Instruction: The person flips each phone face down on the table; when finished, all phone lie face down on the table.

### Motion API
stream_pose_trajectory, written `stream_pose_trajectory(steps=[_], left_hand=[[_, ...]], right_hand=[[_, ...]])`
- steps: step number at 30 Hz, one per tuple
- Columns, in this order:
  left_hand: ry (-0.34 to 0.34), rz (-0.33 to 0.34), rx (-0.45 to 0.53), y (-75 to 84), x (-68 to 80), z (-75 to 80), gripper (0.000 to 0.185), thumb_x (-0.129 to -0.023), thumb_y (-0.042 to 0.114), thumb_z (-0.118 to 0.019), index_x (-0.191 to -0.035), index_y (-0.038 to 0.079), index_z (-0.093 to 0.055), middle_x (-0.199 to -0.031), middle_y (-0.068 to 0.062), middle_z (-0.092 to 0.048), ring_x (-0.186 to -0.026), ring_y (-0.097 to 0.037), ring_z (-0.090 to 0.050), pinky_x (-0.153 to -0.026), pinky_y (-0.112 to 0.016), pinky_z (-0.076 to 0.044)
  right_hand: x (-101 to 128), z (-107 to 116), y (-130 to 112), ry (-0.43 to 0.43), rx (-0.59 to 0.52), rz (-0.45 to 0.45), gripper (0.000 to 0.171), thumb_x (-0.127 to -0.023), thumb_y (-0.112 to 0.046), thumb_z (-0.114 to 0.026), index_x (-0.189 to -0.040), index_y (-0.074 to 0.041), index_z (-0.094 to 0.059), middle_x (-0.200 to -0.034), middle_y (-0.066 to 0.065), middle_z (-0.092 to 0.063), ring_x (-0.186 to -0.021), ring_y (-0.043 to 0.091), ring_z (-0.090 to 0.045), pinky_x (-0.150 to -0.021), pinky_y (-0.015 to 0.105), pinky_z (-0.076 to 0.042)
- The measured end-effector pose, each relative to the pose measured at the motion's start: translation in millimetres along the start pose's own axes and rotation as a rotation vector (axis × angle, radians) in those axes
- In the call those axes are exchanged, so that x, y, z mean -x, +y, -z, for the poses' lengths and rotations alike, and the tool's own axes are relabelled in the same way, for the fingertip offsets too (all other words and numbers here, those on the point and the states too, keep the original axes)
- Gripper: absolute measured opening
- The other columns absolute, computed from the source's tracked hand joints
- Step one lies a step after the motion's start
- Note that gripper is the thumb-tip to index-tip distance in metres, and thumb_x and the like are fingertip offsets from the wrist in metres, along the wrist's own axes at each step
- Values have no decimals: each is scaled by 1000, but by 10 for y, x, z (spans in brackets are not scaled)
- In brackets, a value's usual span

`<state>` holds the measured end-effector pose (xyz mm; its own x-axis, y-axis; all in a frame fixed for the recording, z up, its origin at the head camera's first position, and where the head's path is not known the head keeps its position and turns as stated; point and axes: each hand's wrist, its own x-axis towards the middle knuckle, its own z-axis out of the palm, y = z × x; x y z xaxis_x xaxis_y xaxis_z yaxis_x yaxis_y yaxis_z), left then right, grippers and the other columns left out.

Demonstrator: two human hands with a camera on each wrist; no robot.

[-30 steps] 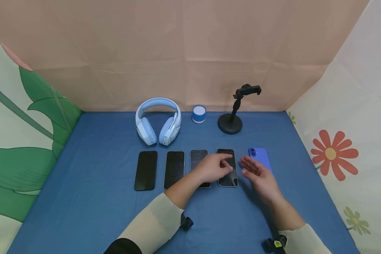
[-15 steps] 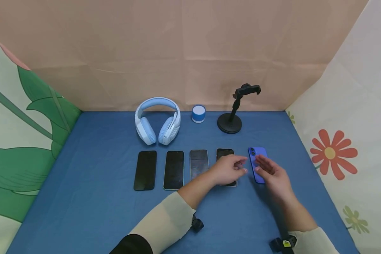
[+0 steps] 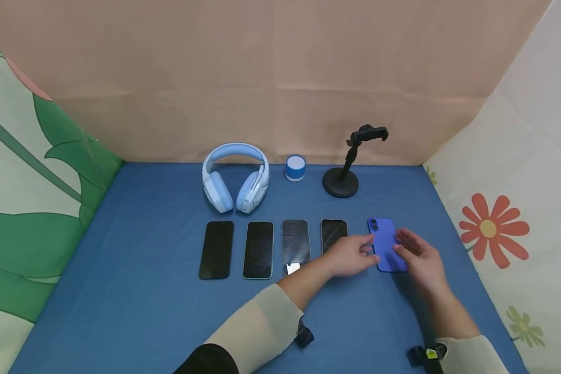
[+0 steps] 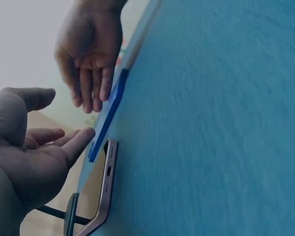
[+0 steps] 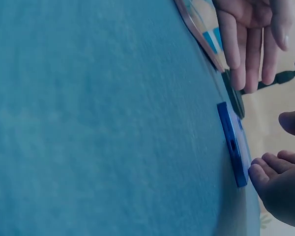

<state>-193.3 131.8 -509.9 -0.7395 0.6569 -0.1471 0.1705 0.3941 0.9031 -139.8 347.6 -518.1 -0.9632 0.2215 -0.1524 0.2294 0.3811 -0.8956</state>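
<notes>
A purple-blue phone point(image 3: 387, 245) lies back up on the blue cloth, its camera lenses at the upper left. Beside its left edge hovers my left hand point(image 3: 350, 255), fingers loosely bent and holding nothing. On the other side, my right hand point(image 3: 423, 262) is held with relaxed fingers, the fingertips near the phone's right edge. In the right wrist view, the phone point(image 5: 232, 142) lies flat between both hands. The left forearm partly covers a dark-screened phone point(image 3: 333, 232), the nearest one to the left. The left wrist view shows a pink-edged phone point(image 4: 104, 189) below the left hand.
Further left, a phone with a reflective screen point(image 3: 295, 241) and two black-screened phones, one point(image 3: 258, 250) beside the other point(image 3: 216, 250), continue the row. Behind them stand light-blue headphones point(image 3: 235, 179), a small blue-and-white round container point(image 3: 295, 168) and a black phone stand point(image 3: 341, 182).
Both hands have shifted right, the left one from over the dark-screened phone to beside the purple-blue phone. The right hand has uncovered more of that phone. All phones stay in place.
</notes>
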Motion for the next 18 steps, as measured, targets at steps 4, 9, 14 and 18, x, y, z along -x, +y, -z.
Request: stream_pose_trajectory(steps=[4, 9, 14, 18], left_hand=[[-18, 19, 24, 24, -11, -79, 65, -102, 30, -68, -158, 8, -44, -153, 0, -54, -130, -7, -59, -100, -17, -47], [-22, 45, 28, 39, -46, -156, 66, -102, 31, -68, -158, 7, -43, -149, -2, -58, -128, -7, -60, -99, -17, -47], [4, 88, 2, 54, -64, -175, 65, -100, 35, -69, -157, 11, -46, -140, 0, -65, -123, -5, -63, -96, -19, -50], [12, 96, -13, 54, -74, -170, 65, -100, 34, -70, -156, 10, -47, -139, 0, -66, -122, -5, -64, -96, -18, -49]], right_hand=[[-16, 42, 4, 9, 39, -41, 67, -106, -33, -62, -161, -6, -36, -159, 15, -46, -146, 35, -44, -111, 25, -42], [-40, 67, 20, -9, 50, -78, 69, -106, -36, -60, -162, -6, -33, -160, 15, -44, -147, 35, -41, -117, 55, -33], [-63, 74, 32, -19, 45, -82, 69, -106, -34, -61, -162, -4, -33, -160, 18, -43, -147, 36, -41, -117, 55, -33], [-65, 73, 30, -30, 49, -93, 69, -106, -35, -60, -162, -5, -33, -160, 17, -43, -147, 35, -41, -116, 44, -37]])
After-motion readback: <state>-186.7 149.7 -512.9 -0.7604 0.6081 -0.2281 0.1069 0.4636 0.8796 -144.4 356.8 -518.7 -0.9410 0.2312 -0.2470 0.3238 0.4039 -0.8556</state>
